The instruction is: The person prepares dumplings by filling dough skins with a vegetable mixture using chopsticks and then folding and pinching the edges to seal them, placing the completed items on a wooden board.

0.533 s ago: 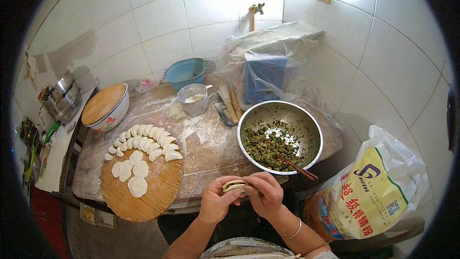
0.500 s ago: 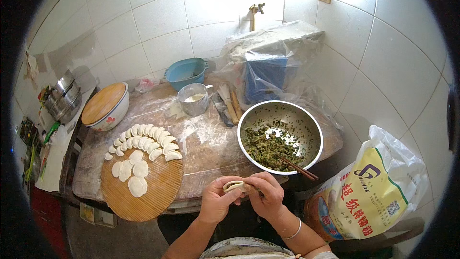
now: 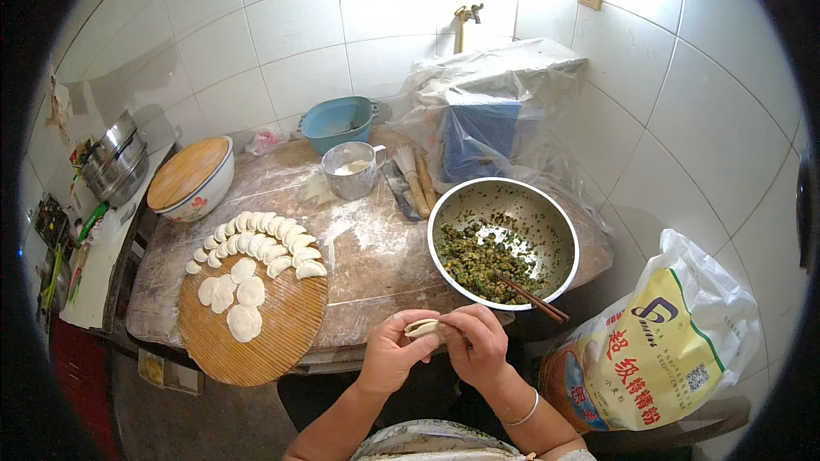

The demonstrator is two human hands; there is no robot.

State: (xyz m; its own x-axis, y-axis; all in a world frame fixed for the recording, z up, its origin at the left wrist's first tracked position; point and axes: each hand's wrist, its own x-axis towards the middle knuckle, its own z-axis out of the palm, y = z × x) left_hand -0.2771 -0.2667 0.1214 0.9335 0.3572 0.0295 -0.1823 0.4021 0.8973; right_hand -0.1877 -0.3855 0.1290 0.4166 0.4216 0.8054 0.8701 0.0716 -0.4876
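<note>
Pinching a dumpling (image 3: 424, 327) between left hand (image 3: 391, 352) and right hand (image 3: 478, 345)

A large sack (image 3: 662, 346), white and yellow with green trim and red lettering, stood right of the bench (image 3: 376, 269). A blue box (image 3: 477, 138) under clear plastic sat at the wall.

Bright daylight, wall glare, fisheye-bent dark rim

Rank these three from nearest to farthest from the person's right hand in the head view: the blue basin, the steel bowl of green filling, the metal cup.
1. steel bowl of green filling: just beyond the right hand, slightly to its right.
2. metal cup: farther back on the table, to the left.
3. blue basin: behind the cup, against the tiled wall.
</note>
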